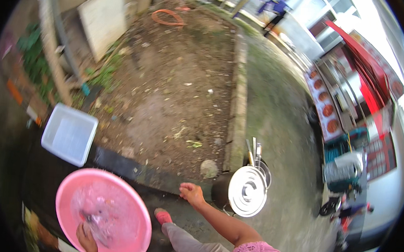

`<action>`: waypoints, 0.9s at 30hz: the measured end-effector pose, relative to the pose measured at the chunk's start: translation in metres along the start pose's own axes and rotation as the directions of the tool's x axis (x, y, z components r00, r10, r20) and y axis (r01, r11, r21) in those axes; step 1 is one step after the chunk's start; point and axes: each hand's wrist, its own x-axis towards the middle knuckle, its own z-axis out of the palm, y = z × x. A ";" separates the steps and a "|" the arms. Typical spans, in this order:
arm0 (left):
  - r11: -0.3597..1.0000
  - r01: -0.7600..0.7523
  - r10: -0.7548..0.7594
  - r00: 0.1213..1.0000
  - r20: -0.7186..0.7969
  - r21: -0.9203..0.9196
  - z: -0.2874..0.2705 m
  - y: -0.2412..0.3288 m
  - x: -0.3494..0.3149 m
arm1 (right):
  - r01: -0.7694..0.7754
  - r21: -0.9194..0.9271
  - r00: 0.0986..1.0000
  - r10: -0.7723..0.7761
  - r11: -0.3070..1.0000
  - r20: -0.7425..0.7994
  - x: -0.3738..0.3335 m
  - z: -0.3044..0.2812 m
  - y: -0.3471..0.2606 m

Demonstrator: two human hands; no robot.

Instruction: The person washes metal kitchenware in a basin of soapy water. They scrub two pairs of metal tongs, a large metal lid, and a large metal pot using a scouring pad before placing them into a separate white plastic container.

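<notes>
A large pink basin (pixel 144 215) of cloudy, foamy water stands at the lower left. In the water lies a dark, greyish thing (pixel 93 219), blurred by splashing, whose kind I cannot make out. My left hand (pixel 86 239) reaches over the basin's near side, right beside that thing. Its fingers are blurred and partly hidden, so whether it grips anything does not show. Away from the basin, my right hand (pixel 190 193) hangs in the air with fingers curled in and nothing visible in them. Just right of it is a big metal pot with a shiny lid (pixel 248 191).
A whitish plastic tub (pixel 69 133) sits behind the basin. Utensils (pixel 255 152) stand in a container behind the pot. A low kerb (pixel 237 105) borders the dirt bed (pixel 166 100). A red-topped food cart (pixel 330 102) is at the right, with a person (pixel 353 210) beyond it.
</notes>
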 end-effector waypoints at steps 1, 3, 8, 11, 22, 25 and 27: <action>0.992 -0.098 0.103 0.993 -0.059 0.078 -0.015 0.015 0.007 | -0.023 0.030 1.000 0.023 0.999 -0.008 -0.011 -0.030 -0.009; 0.912 -0.045 -0.060 0.968 0.243 0.409 -0.055 0.023 0.019 | -0.030 0.167 0.995 0.047 0.985 -0.094 -0.038 -0.087 -0.017; 0.864 -0.036 -0.135 0.944 0.300 0.502 -0.137 0.137 0.039 | -0.037 0.361 0.922 0.171 0.932 -0.346 -0.119 -0.216 -0.034; 0.791 -0.174 -0.058 0.933 0.354 0.587 -0.137 0.150 0.050 | 0.054 0.420 0.828 0.195 0.906 -0.526 -0.181 -0.280 0.009; 0.846 -0.438 0.231 0.815 0.532 0.304 -0.079 0.275 0.077 | 0.077 0.635 0.336 0.580 0.769 -0.742 -0.462 -0.353 0.150; 0.970 -0.240 0.206 0.774 0.599 -0.024 -0.050 0.341 0.066 | 0.093 0.669 0.305 0.619 0.737 -0.724 -0.500 -0.362 0.183; 0.947 0.100 0.137 0.735 0.664 -0.306 -0.031 0.387 0.056 | 0.073 0.690 0.314 0.640 0.721 -0.702 -0.516 -0.372 0.203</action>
